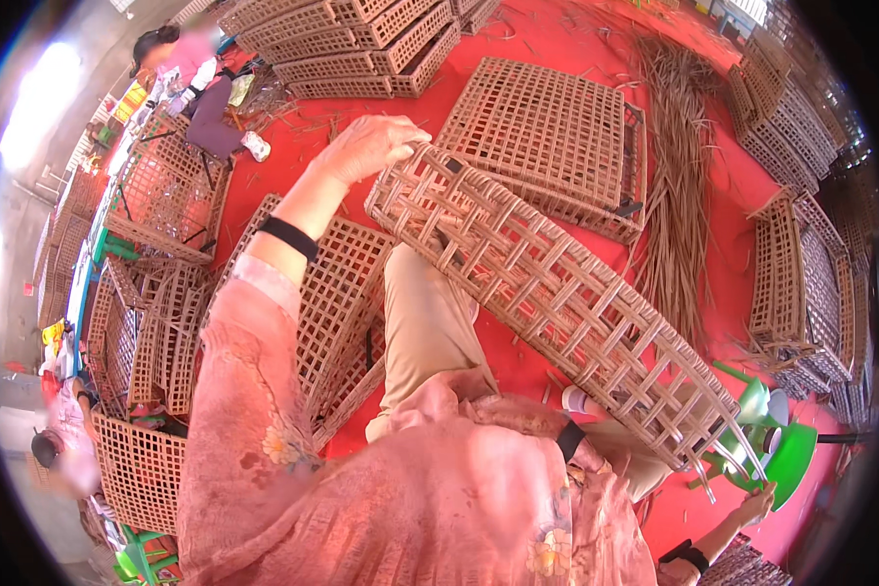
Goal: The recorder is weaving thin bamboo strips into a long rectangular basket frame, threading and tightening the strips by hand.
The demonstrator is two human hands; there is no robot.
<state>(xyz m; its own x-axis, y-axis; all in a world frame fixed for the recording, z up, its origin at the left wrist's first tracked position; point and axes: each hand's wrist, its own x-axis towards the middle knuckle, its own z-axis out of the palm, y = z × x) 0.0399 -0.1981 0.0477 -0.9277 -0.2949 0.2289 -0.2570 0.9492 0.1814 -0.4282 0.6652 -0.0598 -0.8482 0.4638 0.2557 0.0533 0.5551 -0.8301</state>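
- Wicker lattice basket (549,291) sits slanted across the lap, near end down by the right knee.
- Left hand (371,148): fingers hooked over the far top corner. I'd keep that grip firm so the frame can't twist.
- Right hand (752,508): seems to pinch a loose strand (749,451); pull steady, avoid kinks.
- Green plastic stool (789,467) is right beside; mind snags.
- Long strand bundle (676,195) lies beyond, on the floor.

To my left hand's (369,146) left, red floor (295,139) gives passage; a green object (794,467) obstructs beside my right hand (752,506).
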